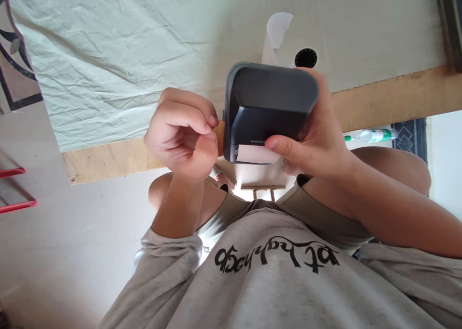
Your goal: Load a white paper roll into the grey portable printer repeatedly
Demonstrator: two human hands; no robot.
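Nearest, a grey sweatshirt (pixel 274 281). Above it, the right hand (pixel 317 141) grips a dark label printer (pixel 267 110) around its sides; rigid, smooth, probably light. The left hand (pixel 184 134) is clenched just beside it, fingertips pinched together. Beyond lies a pale sheet (pixel 126 55).

small "niimbot" lettering on the dark printer (pixel 267 103); sweatshirt (pixel 281 281) script unreadable.
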